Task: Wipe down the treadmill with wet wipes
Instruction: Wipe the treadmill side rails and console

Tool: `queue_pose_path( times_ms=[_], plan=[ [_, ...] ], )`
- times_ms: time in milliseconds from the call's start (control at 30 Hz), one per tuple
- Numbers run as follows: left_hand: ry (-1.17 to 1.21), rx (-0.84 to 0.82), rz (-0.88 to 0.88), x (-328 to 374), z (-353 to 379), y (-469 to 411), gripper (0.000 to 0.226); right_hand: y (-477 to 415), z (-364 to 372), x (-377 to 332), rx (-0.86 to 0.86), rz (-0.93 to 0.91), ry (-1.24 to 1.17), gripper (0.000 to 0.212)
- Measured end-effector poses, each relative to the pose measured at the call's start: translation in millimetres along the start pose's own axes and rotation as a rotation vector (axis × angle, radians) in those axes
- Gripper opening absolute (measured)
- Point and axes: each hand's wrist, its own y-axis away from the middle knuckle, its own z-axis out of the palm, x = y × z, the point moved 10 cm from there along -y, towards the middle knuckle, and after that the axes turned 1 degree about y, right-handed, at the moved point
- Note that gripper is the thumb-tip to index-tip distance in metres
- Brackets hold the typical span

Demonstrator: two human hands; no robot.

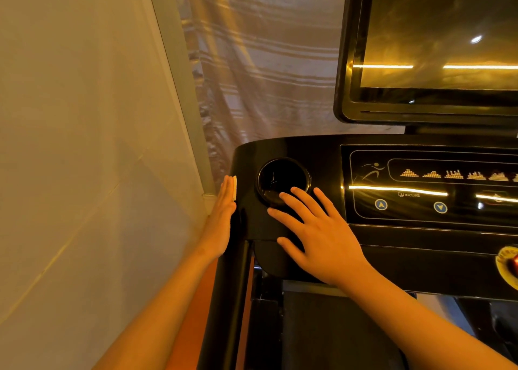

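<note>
The black treadmill console [322,151] fills the right half of the view. My left hand [221,218] lies flat against the console's left side face, fingers straight, pressing a white wet wipe [235,187] between palm and panel; only the wipe's edge shows. My right hand [314,229] rests spread and flat on the console top, its fingertips at the rim of the round cup holder [283,177]. It holds nothing.
A pale wall [84,145] stands close on the left, leaving a narrow gap beside the console. A striped curtain [266,61] hangs behind. The dark screen [434,47] rises above the button panel [420,198]. A red and yellow safety key [508,263] sits at the right edge.
</note>
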Motion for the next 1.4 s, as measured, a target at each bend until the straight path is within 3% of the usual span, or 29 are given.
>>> queue_pose_path(
  times_ms=[233,367,633,767,933,1033,1133,1267,1400],
  plan=[
    [-0.38,-0.093,0.148,28.4,26.2,55.7,0.058,0.3,0.6,-0.8,0.017,-0.004,-0.002,0.054],
    [-0.38,-0.107,0.18,30.5,24.0,34.0,0.054,0.6,0.2,-0.7,0.018,-0.007,0.003,0.053],
    [-0.232,-0.057,0.032,9.0,12.2,14.7,0.048,1.5,0.8,-0.2,0.016,-0.004,0.0,0.053],
    [-0.317,-0.032,-0.024,4.7,16.6,49.0,0.055,0.9,0.5,-0.2,0.014,-0.004,0.002,0.053],
    [-0.486,-0.035,0.053,42.4,42.0,89.7,0.065,0.7,-1.3,0.0,0.021,-0.003,-0.01,0.054],
    [-0.584,-0.061,0.1,55.5,50.0,82.7,0.065,-0.7,-1.3,0.0,0.017,-0.019,-0.022,0.055],
    [-0.53,-0.064,0.069,47.6,41.3,60.7,0.06,1.1,-4.7,1.3,0.027,-0.025,-0.068,0.053],
    [-0.416,-0.025,-0.062,25.7,24.5,45.3,0.06,26.3,-18.0,17.3,0.081,0.084,-0.243,0.05],
    [-0.455,-0.008,-0.028,35.9,38.1,72.5,0.067,72.5,-22.8,45.6,0.139,0.198,-0.188,0.048]
  ],
)
